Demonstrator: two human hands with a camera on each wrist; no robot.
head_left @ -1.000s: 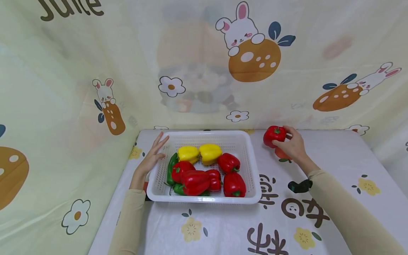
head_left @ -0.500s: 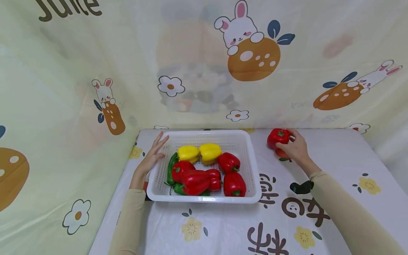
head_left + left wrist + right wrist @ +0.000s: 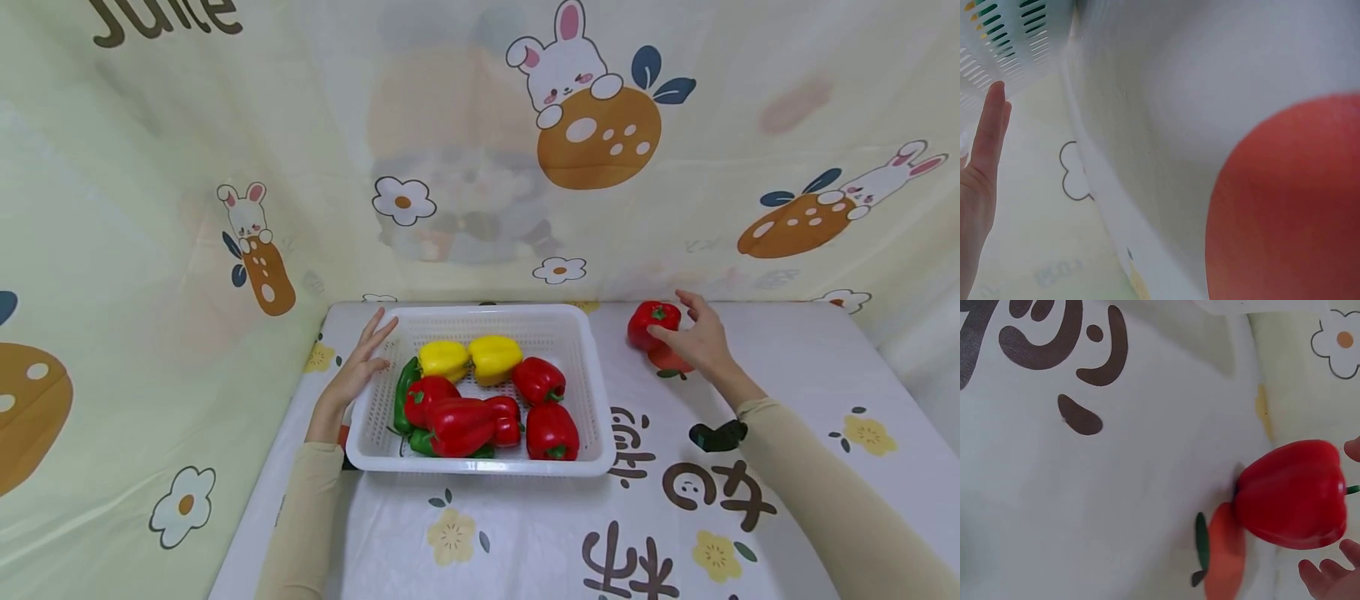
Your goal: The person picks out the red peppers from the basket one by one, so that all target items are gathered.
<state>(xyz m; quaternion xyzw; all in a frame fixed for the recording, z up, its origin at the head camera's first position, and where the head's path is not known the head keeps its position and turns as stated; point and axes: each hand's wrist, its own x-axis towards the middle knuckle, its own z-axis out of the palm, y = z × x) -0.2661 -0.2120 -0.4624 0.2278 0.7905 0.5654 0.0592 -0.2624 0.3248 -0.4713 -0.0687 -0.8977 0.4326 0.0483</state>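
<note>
On the table at the right stands a red bell pepper (image 3: 653, 326), upright with its green stem up. My right hand (image 3: 702, 340) is beside it, fingers spread; the right wrist view shows gaps between the fingertips (image 3: 1315, 580) and the pepper (image 3: 1291, 495). My left hand (image 3: 353, 377) lies with straight fingers along the left side of a white plastic basket (image 3: 480, 468). Inside the basket are two yellow bell peppers (image 3: 495, 360), several red bell peppers (image 3: 551, 432) and green peppers (image 3: 406, 395), one long and one partly hidden under the red ones.
A printed cloth (image 3: 450, 537) with flowers and lettering covers the table. Behind and to the left hang pale printed curtains (image 3: 465, 125), meeting the table's back edge close behind the pepper.
The red bell pepper has come down slightly rightward onto the table. My right hand has let go of it, its fingers spreading away. My left hand and the basket stay put.
</note>
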